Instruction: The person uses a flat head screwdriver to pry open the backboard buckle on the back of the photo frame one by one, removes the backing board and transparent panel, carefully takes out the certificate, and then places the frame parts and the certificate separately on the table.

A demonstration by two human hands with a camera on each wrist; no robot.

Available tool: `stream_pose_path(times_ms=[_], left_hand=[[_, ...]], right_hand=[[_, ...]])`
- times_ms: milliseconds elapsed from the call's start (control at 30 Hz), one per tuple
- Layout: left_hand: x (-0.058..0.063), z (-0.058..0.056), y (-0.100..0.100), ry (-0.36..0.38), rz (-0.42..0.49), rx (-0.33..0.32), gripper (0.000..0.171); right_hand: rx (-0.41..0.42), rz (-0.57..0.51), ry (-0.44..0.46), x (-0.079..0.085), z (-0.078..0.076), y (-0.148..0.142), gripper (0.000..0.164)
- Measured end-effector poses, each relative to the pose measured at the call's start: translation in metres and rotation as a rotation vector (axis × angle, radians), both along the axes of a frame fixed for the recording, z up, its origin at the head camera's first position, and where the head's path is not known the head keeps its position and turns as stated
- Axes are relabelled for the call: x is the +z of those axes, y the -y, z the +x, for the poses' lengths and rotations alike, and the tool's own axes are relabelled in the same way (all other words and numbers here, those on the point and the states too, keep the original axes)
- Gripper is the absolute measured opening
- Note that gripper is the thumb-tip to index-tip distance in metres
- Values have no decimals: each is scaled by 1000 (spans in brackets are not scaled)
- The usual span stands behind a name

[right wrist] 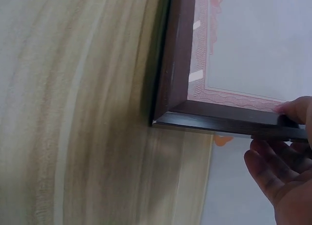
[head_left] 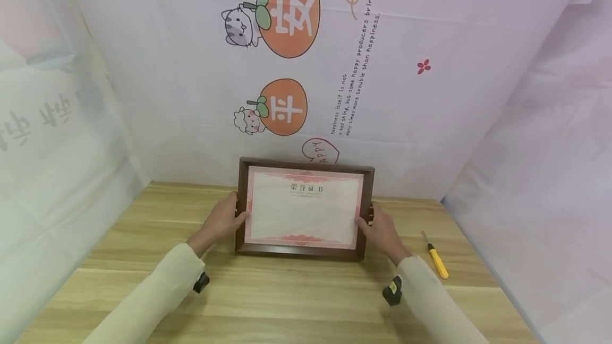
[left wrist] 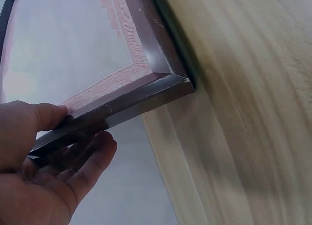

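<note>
A dark brown picture frame [head_left: 306, 251] surrounds a certificate [head_left: 304, 214] with a pink patterned border and Chinese lettering near its top. It leans back, tilted, near the far side of the table. My left hand [head_left: 222, 220] grips its left side, and my right hand [head_left: 381, 229] grips its right side. In the left wrist view, the left thumb [left wrist: 51, 115] lies on the front while the fingers go behind the frame edge [left wrist: 109, 108]. The right wrist view shows the right hand [right wrist: 287, 161] pinching the opposite edge in the same way; part of that hand is cut off.
A screwdriver [head_left: 437, 261] with a yellow and black handle lies on the wooden table [head_left: 282, 301], right of my right hand. Behind the frame rises a white printed cloth wall [head_left: 191, 94]. More cloth hangs at the left and right sides.
</note>
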State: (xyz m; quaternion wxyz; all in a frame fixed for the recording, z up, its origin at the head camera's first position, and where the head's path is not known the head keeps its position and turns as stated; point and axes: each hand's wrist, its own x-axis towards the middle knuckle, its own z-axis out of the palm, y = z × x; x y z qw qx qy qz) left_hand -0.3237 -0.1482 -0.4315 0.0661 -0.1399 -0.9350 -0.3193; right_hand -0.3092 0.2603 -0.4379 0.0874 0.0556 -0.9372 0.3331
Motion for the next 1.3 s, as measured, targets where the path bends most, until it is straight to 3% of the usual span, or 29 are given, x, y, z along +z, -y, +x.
stream_pose_path(times_ms=[467, 833, 1067, 1300], left_hand=[[1, -1, 0, 32, 62, 29, 40], [5, 2, 1, 3, 49, 36, 46], [9, 5, 0, -36, 62, 24, 47], [8, 9, 1, -85, 82, 2, 55]], right_hand=[[-8, 1, -56, 5, 1, -1, 41], [-2, 13, -111, 5, 6, -2, 44], [12, 20, -161, 6, 7, -4, 54], [-15, 69, -193, 5, 12, -6, 45]])
